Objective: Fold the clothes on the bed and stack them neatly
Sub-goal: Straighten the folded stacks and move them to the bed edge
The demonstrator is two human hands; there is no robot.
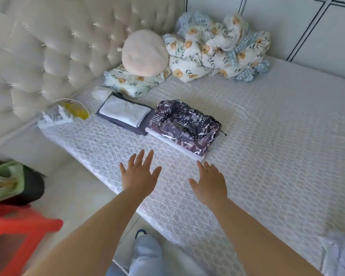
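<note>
1. Left hand [138, 174]: fingers spread and straight, palm down, over the bed [267, 136] near its front edge. Holds nothing. Can't tell if it touches the cover.
2. Right hand [210, 182]: same pose, fingers straight and slightly spread, nothing in it. Fingertips sit just short of the near corner of the patterned stack.
3. Patterned stack [184, 126]: dark purple print garment, folded but lumpy on top, lying on a white folded piece whose edge shows underneath. Mid-bed, just beyond both hands.
4. Grey stack [125, 114]: light grey folded piece on a dark blue-grey folded one, flat and tidy. Directly left of the patterned stack, edges touching or nearly so.
5. Floral bedding [217, 48]: crumpled heap at the far side, against the wall.
6. Round pillow [144, 52]: pale pink, resting on a floral pillow [131, 82] beside the tufted headboard [48, 56].
7. Fan [72, 110]: round, yellow print, at the bed's head-end corner, left of the grey stack.
8. Red stool [18, 236]: on the floor at lower left, blurred.
9. Light blue trouser leg [145, 253]: bottom centre, next to the bed edge.
</note>
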